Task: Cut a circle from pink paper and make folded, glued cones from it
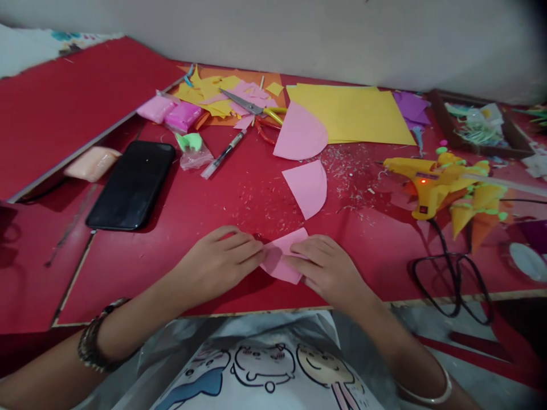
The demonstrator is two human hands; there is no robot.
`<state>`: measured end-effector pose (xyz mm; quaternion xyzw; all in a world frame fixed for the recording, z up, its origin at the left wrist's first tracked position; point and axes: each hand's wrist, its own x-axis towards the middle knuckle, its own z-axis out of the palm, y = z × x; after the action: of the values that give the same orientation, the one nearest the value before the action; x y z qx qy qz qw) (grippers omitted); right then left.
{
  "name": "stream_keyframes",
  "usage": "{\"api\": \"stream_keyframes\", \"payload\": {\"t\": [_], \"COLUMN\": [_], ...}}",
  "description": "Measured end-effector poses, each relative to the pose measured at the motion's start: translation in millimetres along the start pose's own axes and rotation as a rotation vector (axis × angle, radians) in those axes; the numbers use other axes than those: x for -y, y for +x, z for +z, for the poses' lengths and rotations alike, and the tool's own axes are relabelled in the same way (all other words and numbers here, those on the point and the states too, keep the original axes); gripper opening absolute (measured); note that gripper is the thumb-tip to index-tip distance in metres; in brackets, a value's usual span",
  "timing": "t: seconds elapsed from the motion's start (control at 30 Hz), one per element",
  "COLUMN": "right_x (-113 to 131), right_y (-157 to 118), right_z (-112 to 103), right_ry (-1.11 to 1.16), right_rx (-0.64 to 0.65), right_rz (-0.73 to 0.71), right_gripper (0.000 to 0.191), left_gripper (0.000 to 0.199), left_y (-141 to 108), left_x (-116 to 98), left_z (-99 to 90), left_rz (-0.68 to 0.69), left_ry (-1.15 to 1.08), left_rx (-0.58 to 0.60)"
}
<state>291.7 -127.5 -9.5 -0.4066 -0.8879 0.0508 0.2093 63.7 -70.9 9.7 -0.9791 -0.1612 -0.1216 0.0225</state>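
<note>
Red, paper-flecked table (363, 239) runs back to a pale wall (342, 34). You hold a pink paper piece (276, 265) near the middle of the near edge, your left hand (226, 259) with its grip closed on the left end, your right hand (331, 265) gripping the right side. Beyond lie two pink cutouts (307, 191), with yellow sheets (354, 114) farther; left, a phone (131, 185); right, a glue gun (427, 196).

A black phone (131, 185) lies on the red worktop (363, 245) beside a peach packet (92, 163). A brown tray (443, 121) holds pale scraps (479, 128).
</note>
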Motion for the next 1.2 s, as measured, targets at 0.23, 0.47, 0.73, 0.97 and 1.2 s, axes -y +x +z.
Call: {"api": "stream_keyframes", "payload": {"t": [0.23, 0.47, 0.73, 0.97, 1.2], "right_x": [9, 13, 12, 13, 15], "right_y": [3, 4, 11, 13, 15], "right_z": [4, 3, 4, 8, 10], "right_ry": [0.063, 0.115, 0.240, 0.166, 0.043], "right_rx": [0.038, 0.038, -0.045, -0.049, 0.001], "right_rz": [0.156, 0.232, 0.418, 0.463, 0.489], "right_gripper": [0.013, 0.012, 0.016, 0.013, 0.014], "left_gripper": [0.027, 0.024, 0.031, 0.029, 0.037], "left_y": [0, -6, -8, -10, -5], "left_x": [-7, -8, -9, -9, -10], "left_z": [0.8, 0.7, 11.0, 14.1, 14.7], "left_rz": [-0.013, -0.057, -0.301, -0.449, -0.498], "left_ry": [0.002, -0.037, -0.196, -0.222, -0.171], "left_rx": [0.040, 0.066, 0.030, 0.003, 0.007]}}
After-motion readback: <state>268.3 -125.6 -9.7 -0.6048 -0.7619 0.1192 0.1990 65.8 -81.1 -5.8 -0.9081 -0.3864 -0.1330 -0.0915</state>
